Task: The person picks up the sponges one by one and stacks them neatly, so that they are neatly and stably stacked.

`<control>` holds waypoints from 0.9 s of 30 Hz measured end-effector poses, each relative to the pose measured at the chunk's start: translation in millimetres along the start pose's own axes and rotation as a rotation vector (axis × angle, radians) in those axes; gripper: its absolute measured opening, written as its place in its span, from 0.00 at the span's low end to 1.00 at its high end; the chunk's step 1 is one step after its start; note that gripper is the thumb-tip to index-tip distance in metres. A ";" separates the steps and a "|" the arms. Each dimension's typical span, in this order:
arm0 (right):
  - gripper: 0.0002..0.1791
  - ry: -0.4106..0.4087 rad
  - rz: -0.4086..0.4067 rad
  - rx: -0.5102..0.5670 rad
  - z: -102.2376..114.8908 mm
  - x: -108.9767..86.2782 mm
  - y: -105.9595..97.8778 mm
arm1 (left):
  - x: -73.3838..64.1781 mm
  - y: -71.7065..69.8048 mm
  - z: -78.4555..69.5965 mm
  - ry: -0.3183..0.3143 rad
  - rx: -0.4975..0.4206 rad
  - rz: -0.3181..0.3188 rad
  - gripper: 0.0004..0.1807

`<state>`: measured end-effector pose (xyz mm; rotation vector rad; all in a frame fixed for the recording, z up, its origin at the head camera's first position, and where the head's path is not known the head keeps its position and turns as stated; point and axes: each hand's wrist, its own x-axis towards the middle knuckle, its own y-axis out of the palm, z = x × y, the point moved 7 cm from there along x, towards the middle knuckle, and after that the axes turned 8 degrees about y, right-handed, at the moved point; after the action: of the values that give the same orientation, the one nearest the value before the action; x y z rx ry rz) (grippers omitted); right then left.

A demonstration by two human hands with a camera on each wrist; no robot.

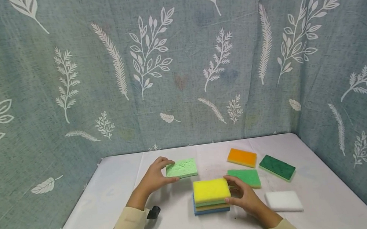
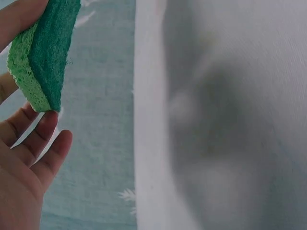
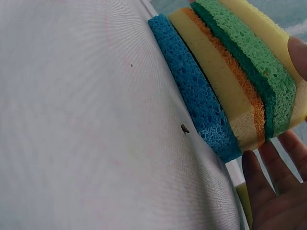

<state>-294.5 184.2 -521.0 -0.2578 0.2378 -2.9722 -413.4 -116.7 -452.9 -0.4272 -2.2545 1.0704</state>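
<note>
My left hand [image 1: 156,175] pinches a light green sponge [image 1: 182,168] between thumb and fingers, held above the table on the left. The left wrist view shows its dark green scouring side [image 2: 52,52] facing down. My right hand [image 1: 247,197] grips the right end of a yellow sponge [image 1: 212,190], thumb at the front corner and fingers behind. That sponge tops a stack. Under it lie a green two-layer sponge [image 3: 249,57], a beige sponge with an orange layer [image 3: 216,72], and a blue sponge [image 3: 192,86] at the bottom, on the cloth.
Right of the stack lie an orange sponge [image 1: 242,158], a green sponge [image 1: 247,178], a dark green sponge [image 1: 277,167] and a white sponge [image 1: 283,201]. A white cloth [image 1: 177,225] covers the table. Leaf-patterned curtains [image 1: 179,74] stand around it. A small dark speck [image 3: 184,129] is near the stack.
</note>
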 end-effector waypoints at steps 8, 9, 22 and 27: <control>0.41 0.008 -0.010 -0.011 -0.1 -0.3 -0.5 | -3.1 -1.3 -22.2 0.055 -0.013 0.005 0.37; 0.41 0.009 -0.009 -0.013 0.0 -0.4 -0.2 | -3.9 -0.7 -23.3 0.056 -0.010 0.008 0.38; 0.40 0.011 -0.006 -0.033 0.1 -0.4 0.1 | -7.8 -3.4 -46.1 0.127 0.013 -0.026 0.38; 0.41 0.002 -0.006 -0.034 1.0 -1.4 0.7 | -8.8 -3.5 -55.6 0.164 0.025 -0.034 0.37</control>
<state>-292.9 183.6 -520.3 -0.2592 0.2881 -2.9764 -371.2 -90.8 -426.0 -0.4474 -2.0950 1.0077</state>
